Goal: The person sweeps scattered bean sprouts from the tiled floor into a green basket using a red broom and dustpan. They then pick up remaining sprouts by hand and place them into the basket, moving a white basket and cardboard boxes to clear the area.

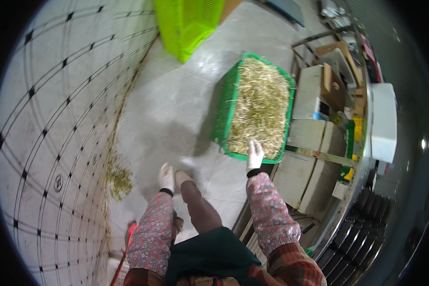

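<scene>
A green plastic basket [233,102] on the floor is heaped with pale yellow-green, straw-like plant stems [261,105]. My right hand [255,153], in a white glove, is at the basket's near end, over the rim, with its fingers stretched toward the stems. Nothing shows in it. Over the floor to the left, beside my shoe [182,178], hangs my gloved left hand [166,178]. Its fingers are extended and it appears to hold nothing. Whether the right fingertips touch the stems is hard to make out.
A bright green crate [188,28] stands at the far left, near the patterned wall [57,119]. Some loose greenery [120,178] lies along the wall's foot. To the right, a metal-framed bench holds boxes [310,90]. A red-ended tool [130,233] is at the lower left.
</scene>
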`<state>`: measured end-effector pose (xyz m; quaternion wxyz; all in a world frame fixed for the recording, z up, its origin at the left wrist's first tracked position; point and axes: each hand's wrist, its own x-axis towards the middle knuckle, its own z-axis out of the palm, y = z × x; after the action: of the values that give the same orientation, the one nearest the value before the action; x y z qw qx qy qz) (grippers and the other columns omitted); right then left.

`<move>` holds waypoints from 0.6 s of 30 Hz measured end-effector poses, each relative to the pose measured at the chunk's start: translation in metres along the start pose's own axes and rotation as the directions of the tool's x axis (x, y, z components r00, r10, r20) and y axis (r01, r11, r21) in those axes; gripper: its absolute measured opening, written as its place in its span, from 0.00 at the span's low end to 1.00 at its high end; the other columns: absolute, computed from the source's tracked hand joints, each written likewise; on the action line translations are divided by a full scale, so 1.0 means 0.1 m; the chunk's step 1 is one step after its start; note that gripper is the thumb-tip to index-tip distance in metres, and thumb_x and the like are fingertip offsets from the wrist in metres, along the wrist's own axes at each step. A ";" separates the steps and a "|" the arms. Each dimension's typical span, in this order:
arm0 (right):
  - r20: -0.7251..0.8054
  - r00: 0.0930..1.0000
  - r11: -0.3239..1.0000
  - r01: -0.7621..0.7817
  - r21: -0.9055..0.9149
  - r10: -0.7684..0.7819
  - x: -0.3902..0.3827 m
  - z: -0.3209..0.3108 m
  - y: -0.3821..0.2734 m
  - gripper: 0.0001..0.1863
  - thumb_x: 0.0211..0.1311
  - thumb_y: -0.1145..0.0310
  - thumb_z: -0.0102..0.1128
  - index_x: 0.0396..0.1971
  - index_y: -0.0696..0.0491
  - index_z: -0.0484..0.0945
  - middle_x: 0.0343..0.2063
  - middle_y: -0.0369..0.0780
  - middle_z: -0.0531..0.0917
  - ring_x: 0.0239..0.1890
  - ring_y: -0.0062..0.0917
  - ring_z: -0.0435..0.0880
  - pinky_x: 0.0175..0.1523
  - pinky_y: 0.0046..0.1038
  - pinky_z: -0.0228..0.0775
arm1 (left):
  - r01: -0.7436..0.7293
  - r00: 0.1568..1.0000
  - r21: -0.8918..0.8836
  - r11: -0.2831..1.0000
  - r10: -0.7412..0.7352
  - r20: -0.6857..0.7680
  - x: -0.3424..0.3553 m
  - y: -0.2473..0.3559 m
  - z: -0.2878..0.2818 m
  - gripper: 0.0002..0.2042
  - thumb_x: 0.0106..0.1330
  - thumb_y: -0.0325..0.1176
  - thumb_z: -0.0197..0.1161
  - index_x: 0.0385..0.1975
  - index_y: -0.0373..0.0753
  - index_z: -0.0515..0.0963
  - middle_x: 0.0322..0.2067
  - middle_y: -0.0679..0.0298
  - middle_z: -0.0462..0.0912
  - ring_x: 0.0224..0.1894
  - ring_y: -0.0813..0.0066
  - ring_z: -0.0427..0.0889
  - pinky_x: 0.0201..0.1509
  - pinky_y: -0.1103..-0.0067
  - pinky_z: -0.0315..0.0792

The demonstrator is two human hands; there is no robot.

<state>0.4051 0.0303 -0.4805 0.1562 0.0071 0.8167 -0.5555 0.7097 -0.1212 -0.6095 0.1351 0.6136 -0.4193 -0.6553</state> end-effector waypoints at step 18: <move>0.543 0.632 0.834 -0.414 -0.365 0.552 -2.88 3.87 3.42 0.29 0.60 0.67 0.56 0.61 0.42 0.57 0.37 0.40 0.75 0.25 0.20 0.72 0.28 0.29 0.70 | 0.199 0.610 -0.946 0.256 -0.788 -0.085 0.86 -2.27 -3.05 0.34 0.62 0.54 0.50 0.65 0.47 0.49 0.64 0.58 0.47 0.63 0.53 0.54 0.53 0.44 0.62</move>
<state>0.8378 -0.1439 -0.8433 0.5630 0.0248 0.7363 -0.3746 1.0483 -0.1592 -0.7990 0.3144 0.7134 0.2689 -0.5656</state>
